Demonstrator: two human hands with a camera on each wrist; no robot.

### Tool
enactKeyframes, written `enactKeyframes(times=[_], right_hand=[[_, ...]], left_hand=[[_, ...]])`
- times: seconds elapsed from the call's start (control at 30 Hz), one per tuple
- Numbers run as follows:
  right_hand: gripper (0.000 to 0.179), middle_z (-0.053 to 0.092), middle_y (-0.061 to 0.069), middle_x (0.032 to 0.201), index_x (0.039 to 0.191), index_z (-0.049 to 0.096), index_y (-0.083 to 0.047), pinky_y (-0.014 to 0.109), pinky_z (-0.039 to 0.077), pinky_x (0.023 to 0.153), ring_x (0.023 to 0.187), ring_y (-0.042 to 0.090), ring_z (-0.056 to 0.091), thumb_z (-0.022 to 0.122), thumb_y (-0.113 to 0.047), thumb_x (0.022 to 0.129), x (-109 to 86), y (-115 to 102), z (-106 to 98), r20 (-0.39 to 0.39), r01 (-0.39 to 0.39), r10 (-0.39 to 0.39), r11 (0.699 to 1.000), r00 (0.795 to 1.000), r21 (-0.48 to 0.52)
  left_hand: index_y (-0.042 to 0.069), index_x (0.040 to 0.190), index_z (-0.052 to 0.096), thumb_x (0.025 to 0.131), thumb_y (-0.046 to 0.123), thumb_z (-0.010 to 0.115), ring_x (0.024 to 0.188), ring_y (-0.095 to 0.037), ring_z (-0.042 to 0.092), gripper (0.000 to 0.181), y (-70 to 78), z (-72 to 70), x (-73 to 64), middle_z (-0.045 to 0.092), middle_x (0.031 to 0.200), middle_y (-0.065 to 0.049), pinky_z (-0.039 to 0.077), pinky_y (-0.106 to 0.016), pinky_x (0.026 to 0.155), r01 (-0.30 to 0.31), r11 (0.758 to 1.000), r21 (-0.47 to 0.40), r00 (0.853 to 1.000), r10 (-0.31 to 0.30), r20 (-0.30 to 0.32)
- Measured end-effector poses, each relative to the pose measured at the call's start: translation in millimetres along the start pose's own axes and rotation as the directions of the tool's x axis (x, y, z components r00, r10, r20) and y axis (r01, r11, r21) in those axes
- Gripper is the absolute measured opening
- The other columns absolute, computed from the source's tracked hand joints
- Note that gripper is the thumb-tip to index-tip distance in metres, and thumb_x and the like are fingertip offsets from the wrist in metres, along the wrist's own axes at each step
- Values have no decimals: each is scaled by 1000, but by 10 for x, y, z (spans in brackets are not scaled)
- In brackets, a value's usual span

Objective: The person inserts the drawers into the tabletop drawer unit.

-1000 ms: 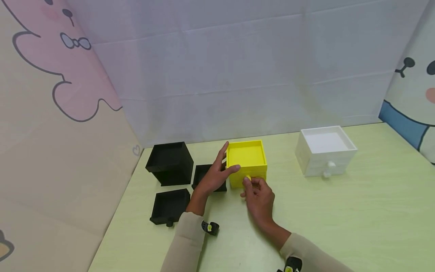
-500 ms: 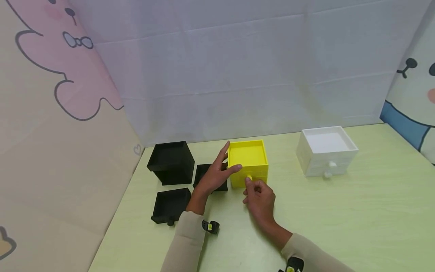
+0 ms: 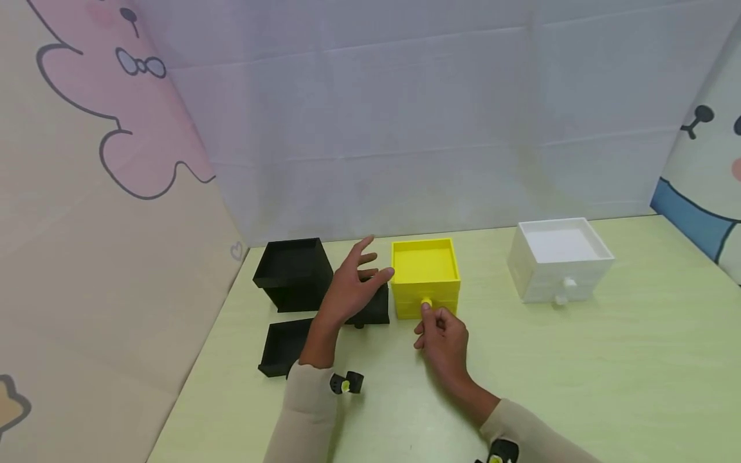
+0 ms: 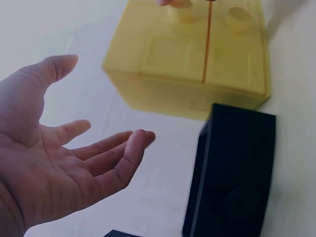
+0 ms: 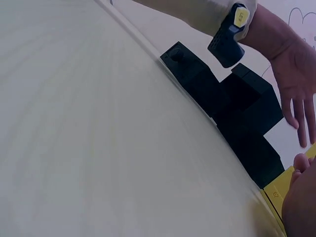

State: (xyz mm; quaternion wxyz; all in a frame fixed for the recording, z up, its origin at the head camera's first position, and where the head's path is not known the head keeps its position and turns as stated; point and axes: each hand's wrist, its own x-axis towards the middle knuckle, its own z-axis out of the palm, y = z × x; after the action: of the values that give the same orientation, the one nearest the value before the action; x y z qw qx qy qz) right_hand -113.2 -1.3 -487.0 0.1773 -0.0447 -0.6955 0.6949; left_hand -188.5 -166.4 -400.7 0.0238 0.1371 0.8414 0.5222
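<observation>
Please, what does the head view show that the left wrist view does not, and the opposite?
Only the head view shows the white box and pink wall figure.

Only the left wrist view shows the palm of the left hand and the lower knob of the yellow box.

Both show the left hand, the yellow box and a black drawer beside it.

One box (image 3: pixel 425 281) is bright yellow right down to its knob (image 3: pixel 427 301), another box (image 3: pixel 296 273) is plain black like the drawers (image 3: pixel 283 346), and the third box (image 3: pixel 561 260) is all white. From here the worktop (image 3: pixel 579 373) looks pale yellow-green, faintly streaked. The sleeves (image 3: pixel 305 405) are plain beige, and the cream left wall (image 3: pixel 69 276) bears a pink cartoon figure (image 3: pixel 141 145) outlined in grey.
</observation>
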Motion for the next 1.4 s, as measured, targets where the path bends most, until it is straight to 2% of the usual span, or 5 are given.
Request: enactKeyframes(times=[0.27,0.53,0.73,1.07,1.4], right_hand=[[43,61,13,63,67,56,-2,31,49,44,43,23,57,56,-36,93,-9,13,14,4,15,-15,1000,1000,0],[33,61,22,67,72,57,3,35,51,46,45,29,58,56,-21,95,-43,-148,30,71,12,-13,1000,997,24],[26,60,21,64,72,57,4,35,50,46,45,32,56,57,-10,93,-105,-323,35,123,80,-80,997,989,9],[23,59,14,60,69,55,-2,31,50,44,43,28,54,61,-6,91,-165,-340,145,284,189,-194,981,939,47],[8,62,13,72,83,56,-1,29,50,49,55,30,60,60,-3,90,-137,-349,430,423,270,-295,955,857,120]], left_hand=[[27,133,47,89,35,63,106,-17,60,47,-1,-243,-212,57,124,0,51,-40,85,-84,996,36,969,90,-231],[15,125,53,88,26,62,98,-13,62,39,-171,-405,-500,53,125,-1,53,-38,70,-23,996,90,849,67,-524],[9,122,54,87,25,63,90,-14,62,39,-238,-458,-762,53,121,-2,52,-37,66,66,988,139,817,26,-575],[14,97,62,87,23,64,73,-15,61,14,-328,-465,-1135,65,89,1,48,-31,62,207,966,155,822,-86,-563],[12,91,63,87,25,66,69,-20,65,14,-320,-507,-1438,67,78,-6,47,-32,58,339,935,106,867,-267,-420]])
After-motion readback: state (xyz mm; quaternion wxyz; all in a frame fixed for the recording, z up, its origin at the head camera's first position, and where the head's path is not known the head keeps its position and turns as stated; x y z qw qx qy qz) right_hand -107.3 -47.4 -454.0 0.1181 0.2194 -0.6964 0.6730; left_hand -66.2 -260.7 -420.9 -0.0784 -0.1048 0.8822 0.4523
